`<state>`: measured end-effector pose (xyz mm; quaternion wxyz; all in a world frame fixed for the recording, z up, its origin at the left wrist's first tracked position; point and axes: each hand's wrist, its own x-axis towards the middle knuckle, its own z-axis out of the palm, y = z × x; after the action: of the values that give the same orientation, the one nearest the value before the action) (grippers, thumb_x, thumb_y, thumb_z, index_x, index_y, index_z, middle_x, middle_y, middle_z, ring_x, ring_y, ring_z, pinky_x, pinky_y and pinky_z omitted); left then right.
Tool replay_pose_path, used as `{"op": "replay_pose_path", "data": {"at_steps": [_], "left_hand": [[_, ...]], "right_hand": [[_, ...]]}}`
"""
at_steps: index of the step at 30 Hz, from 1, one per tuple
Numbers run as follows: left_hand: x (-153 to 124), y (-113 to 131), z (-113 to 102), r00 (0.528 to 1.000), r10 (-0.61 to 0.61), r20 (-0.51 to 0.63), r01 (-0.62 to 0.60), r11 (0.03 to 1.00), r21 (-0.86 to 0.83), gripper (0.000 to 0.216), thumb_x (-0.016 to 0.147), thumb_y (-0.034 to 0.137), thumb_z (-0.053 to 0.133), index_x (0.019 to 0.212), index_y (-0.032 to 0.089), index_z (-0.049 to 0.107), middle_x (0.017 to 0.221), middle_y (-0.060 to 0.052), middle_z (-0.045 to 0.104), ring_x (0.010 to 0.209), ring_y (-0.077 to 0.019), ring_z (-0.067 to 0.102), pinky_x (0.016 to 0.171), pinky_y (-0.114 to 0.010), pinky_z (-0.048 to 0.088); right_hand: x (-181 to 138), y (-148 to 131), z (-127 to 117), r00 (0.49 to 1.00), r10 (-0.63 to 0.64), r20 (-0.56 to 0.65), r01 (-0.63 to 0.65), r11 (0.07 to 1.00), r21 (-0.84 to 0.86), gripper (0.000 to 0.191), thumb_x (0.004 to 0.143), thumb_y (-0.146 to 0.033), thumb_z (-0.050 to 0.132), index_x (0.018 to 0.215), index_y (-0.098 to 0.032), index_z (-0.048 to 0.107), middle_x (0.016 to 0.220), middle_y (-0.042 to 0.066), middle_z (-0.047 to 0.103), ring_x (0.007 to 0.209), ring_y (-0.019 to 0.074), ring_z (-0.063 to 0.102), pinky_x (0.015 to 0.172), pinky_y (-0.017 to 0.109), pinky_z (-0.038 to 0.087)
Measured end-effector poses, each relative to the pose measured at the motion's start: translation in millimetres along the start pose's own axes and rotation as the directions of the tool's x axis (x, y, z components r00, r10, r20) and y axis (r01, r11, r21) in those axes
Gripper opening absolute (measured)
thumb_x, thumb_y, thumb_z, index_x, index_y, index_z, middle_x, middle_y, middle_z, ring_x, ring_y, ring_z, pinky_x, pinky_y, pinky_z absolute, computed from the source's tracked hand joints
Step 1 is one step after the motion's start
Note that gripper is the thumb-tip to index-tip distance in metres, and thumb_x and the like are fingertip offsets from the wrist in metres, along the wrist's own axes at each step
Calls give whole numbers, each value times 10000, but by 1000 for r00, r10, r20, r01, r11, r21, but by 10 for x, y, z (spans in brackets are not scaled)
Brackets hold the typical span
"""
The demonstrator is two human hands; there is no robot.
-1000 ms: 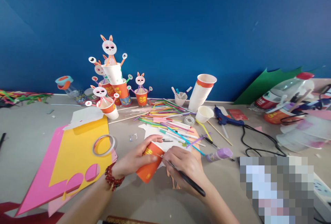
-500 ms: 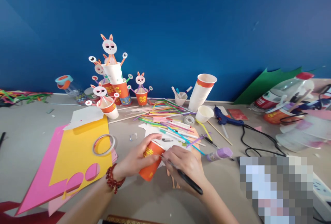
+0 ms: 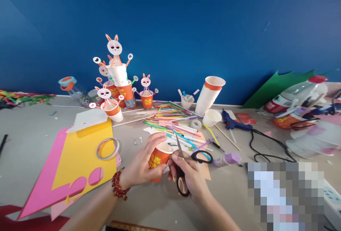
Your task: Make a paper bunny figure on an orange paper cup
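My left hand (image 3: 142, 165), with a red bead bracelet at the wrist, is wrapped round an orange paper cup (image 3: 160, 156) with yellow print, holding it nearly upright just above the table. My right hand (image 3: 189, 176) grips black-handled scissors (image 3: 183, 167) by the middle, blades pointing up beside the cup's rim, handles spread out to the right and below. Both hands sit close together at the table's near middle, in front of a spread of coloured straws (image 3: 170, 119).
Yellow and pink foam sheets (image 3: 77, 156) with a tape ring (image 3: 107, 148) lie at left. Bunny-faced cup figures (image 3: 117, 81) stand at the back. A stack of cups (image 3: 209, 96), a blue glue gun (image 3: 231, 122) with cable, a glue stick (image 3: 227, 159) and a plastic bottle (image 3: 295, 96) lie right.
The cup was lying tilted with a thin black tool poked at its side; now it stands nearly upright and my right hand holds the scissors turned blades-up beside the rim.
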<state>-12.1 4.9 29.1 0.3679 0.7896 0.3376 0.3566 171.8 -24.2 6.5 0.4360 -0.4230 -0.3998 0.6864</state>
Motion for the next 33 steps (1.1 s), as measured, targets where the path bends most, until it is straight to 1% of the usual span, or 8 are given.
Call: {"op": "replay_pose_path", "data": {"at_steps": [5, 8, 10, 16, 23, 26, 29, 33], "left_hand": [[-19, -10, 73, 985, -172, -19, 157, 936, -315, 635, 868, 321, 615, 1439, 246, 348, 1438, -116, 415, 1279, -305, 467, 1042, -422, 432], [-35, -36, 127, 972, -212, -97, 175, 938, -300, 622, 871, 347, 621, 1430, 239, 369, 1424, -110, 442, 1290, -301, 456, 1072, -418, 396], [-43, -62, 147, 963, -221, -151, 175, 946, -273, 592, 881, 331, 612, 1419, 245, 380, 1419, -106, 447, 1283, -291, 463, 1076, -415, 388], [-53, -126, 171, 962, -220, -163, 142, 910, -389, 518, 902, 306, 592, 1390, 271, 422, 1478, -92, 397, 1338, -296, 428, 1093, -430, 379], [-59, -154, 254, 951, -68, -302, 5, 979, -205, 701, 817, 261, 693, 1430, 260, 354, 1489, -139, 382, 1385, -343, 376, 1141, -538, 317], [-75, -212, 301, 923, 15, -384, -47, 996, -75, 751, 789, 239, 719, 1433, 258, 333, 1467, -166, 409, 1365, -354, 412, 1117, -567, 349], [-75, -281, 309, 882, 146, -449, -116, 989, 93, 853, 752, 220, 758, 1458, 249, 281, 1449, -188, 429, 1346, -372, 438, 1083, -598, 383], [-54, -342, 256, 843, 352, -408, -220, 916, 336, 911, 719, 139, 776, 1475, 240, 279, 1425, -191, 459, 1315, -370, 473, 1052, -604, 417]], "right_hand": [[-55, -30, -44, 994, -111, 2, 109, 974, -199, 428, 896, -576, 539, 714, -189, 559, 605, -3, 539, 590, 143, 555, 593, 260, 483], [-86, -68, -101, 956, -293, 9, 270, 870, -412, 366, 944, -513, 499, 778, -196, 576, 667, 12, 566, 636, 149, 548, 592, 254, 465], [-97, -101, -127, 939, -344, 0, 306, 837, -454, 347, 958, -489, 486, 797, -196, 583, 676, 12, 571, 633, 148, 548, 575, 249, 453], [-89, -182, -106, 962, -274, -16, 263, 936, -236, 392, 917, -533, 538, 749, -181, 571, 645, 0, 553, 602, 141, 544, 571, 256, 451], [-52, -93, 27, 995, -94, -33, 98, 983, 156, 352, 879, -486, 618, 739, -162, 618, 557, 0, 605, 543, 124, 563, 585, 237, 465], [-41, -58, 93, 999, 22, -23, -13, 942, 335, 398, 878, -491, 607, 711, -133, 652, 523, 16, 609, 509, 118, 561, 558, 225, 468], [-40, -62, 117, 990, 123, 67, -140, 839, 526, 374, 834, -452, 664, 665, -119, 661, 480, -3, 579, 441, 83, 481, 565, 226, 497], [-62, -75, 85, 947, 222, 235, -322, 683, 655, 326, 843, -377, 653, 638, -123, 656, 465, -19, 562, 426, 70, 441, 626, 253, 542]]}}
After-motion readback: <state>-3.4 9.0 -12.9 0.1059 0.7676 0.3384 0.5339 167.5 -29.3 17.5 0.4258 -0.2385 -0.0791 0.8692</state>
